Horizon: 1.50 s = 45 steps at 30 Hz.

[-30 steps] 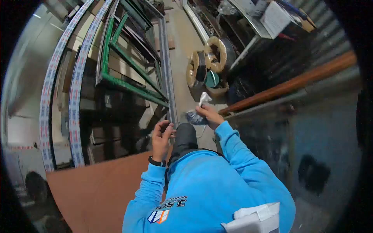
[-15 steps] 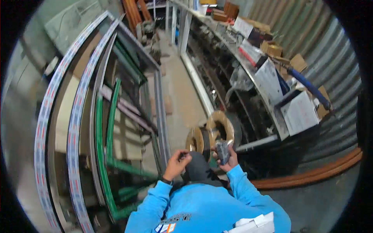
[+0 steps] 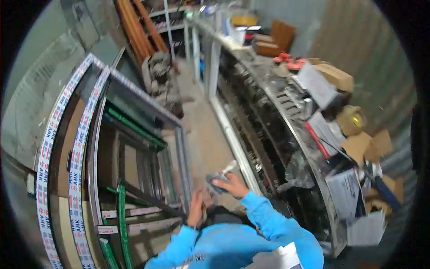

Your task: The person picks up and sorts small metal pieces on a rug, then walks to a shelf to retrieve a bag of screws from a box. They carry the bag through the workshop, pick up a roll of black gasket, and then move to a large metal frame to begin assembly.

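Taped frames (image 3: 77,193) stand at left | here's the left hand (image 3: 199,207), fingers blurred, grip wide or narrow I cannot tell | just right of it, the dark packet (image 3: 218,181), gripped in the fingers of the right hand (image 3: 235,186) | cluttered bench (image 3: 332,219) runs near to far at right
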Tool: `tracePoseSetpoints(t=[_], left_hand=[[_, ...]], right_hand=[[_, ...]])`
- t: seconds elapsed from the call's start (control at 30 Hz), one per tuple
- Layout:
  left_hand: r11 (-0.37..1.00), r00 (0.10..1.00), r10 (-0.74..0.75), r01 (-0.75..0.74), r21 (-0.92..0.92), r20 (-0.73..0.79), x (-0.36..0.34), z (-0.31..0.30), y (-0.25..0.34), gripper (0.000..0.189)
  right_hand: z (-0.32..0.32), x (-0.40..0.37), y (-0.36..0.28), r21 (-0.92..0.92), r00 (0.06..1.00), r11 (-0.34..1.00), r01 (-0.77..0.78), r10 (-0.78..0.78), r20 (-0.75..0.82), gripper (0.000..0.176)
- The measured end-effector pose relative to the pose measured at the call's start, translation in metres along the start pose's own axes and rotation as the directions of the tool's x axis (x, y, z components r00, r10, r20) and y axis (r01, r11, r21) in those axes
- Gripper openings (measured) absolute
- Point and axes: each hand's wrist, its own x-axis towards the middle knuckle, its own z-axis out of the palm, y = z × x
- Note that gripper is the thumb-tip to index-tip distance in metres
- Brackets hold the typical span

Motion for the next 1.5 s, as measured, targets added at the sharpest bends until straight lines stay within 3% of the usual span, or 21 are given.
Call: tracePoseSetpoints(t=[0.07,0.1,0.2,0.3,0.5,0.57,0.7,0.73,0.87,0.93,0.97,1.0,1.07,1.13,1.17,1.27,1.3,1.33,1.4,1.43,1.5], left_hand=[[0.952,0.995,0.097,-0.097,-0.29,-0.013,0.064,0.04,0.061,0.056],[0.941,0.995,0.058,-0.083,-0.33,-0.083,0.1,0.024,0.052,0.06],[0.94,0.992,0.013,-0.056,-0.336,-0.128,0.177,0.043,0.102,0.063],[0.962,0.999,-0.01,-0.003,-0.274,-0.044,0.26,0.038,0.115,0.06],[0.972,0.979,-0.197,0.202,-0.118,0.051,0.473,0.012,0.106,0.054],[0.935,0.951,-0.302,0.31,-0.173,0.069,0.559,-0.002,0.094,0.052],[0.9,0.944,-0.297,0.326,-0.287,0.144,0.692,-0.002,0.14,0.053],[0.945,0.958,-0.283,0.285,-0.161,0.04,0.707,0.014,0.183,0.051],[0.983,0.982,-0.181,0.179,-0.03,-0.049,0.789,-0.01,0.234,0.047],[0.992,0.987,-0.117,0.121,0.026,-0.108,0.818,-0.031,0.249,0.045],[0.967,0.992,0.07,-0.041,0.251,-0.106,0.832,-0.045,0.254,0.044],[0.866,0.967,0.25,-0.196,0.46,-0.059,0.847,-0.06,0.257,0.042],[0.864,0.94,0.294,-0.184,0.469,-0.172,0.877,-0.08,0.263,0.037],[0.997,0.884,-0.063,0.071,-0.001,-0.463,0.902,-0.083,0.276,0.032],[0.998,0.87,-0.052,0.058,-0.004,-0.489,0.915,-0.089,0.281,0.026],[0.992,0.8,-0.062,0.117,0.054,-0.597,0.954,-0.125,0.272,0.039],[0.993,0.757,-0.092,0.122,0.001,-0.646,0.966,-0.116,0.28,0.04],[0.992,0.717,-0.114,0.114,-0.046,-0.687,0.983,-0.113,0.292,0.041],[0.976,0.767,-0.198,0.212,-0.051,-0.61,1.011,-0.127,0.31,0.044],[0.969,0.765,-0.23,0.238,-0.067,-0.602,1.024,-0.123,0.318,0.046],[0.964,0.869,-0.23,0.141,-0.227,-0.438,1.053,-0.142,0.323,0.045]], right_hand=[[0.014,0.061,-0.039,-0.083,0.989,0.997,-0.002,0.015,0.148,0.042],[0.022,0.084,-0.038,0.029,0.984,0.997,-0.073,0.067,0.164,0.04],[0.007,0.165,-0.071,0.273,0.96,0.932,-0.239,0.185,0.209,0.036],[-0.038,0.254,-0.079,0.611,0.952,0.736,-0.293,0.167,0.255,0.038],[-0.138,0.452,-0.102,0.637,0.991,0.762,-0.114,0.137,0.013,0.034],[-0.161,0.535,-0.126,0.627,0.99,0.774,-0.088,0.137,-0.031,0.035],[-0.188,0.704,-0.178,0.589,0.985,0.797,-0.137,0.172,-0.004,0.033],[-0.189,0.741,-0.193,0.588,0.986,0.797,-0.143,0.164,0.016,0.033],[-0.202,0.889,-0.234,0.627,0.98,0.758,-0.183,0.088,0.179,0.029],[-0.199,0.962,-0.278,0.677,0.986,0.717,-0.167,0.112,0.126,0.026],[-0.198,1.001,-0.298,0.701,0.986,0.695,-0.162,0.13,0.1,0.025],[-0.202,1.05,-0.312,0.714,0.996,0.695,-0.085,0.056,0.064,0.025],[-0.213,1.149,-0.351,0.749,0.996,0.659,0.069,-0.093,-0.01,0.023],[-0.233,1.243,-0.413,0.782,0.979,0.597,0.179,-0.19,-0.079,0.02],[-0.246,1.289,-0.442,0.798,0.971,0.564,0.212,-0.21,-0.11,0.018],[-0.296,1.42,-0.537,0.776,0.897,0.456,0.437,-0.287,-0.336,0.01],[-0.319,1.456,-0.573,0.745,0.859,0.43,0.511,-0.299,-0.416,0.008],[-0.349,1.518,-0.601,0.38,0.609,0.487,0.786,-0.506,-0.611,0.007],[-0.391,1.555,-0.645,0.379,0.525,0.368,0.849,-0.509,-0.682,0.008],[-0.41,1.534,-0.684,0.736,0.745,0.183,0.652,-0.337,-0.576,0.01],[-0.462,1.561,-0.718,0.711,0.718,0.12,0.693,-0.201,-0.666,0.019]])
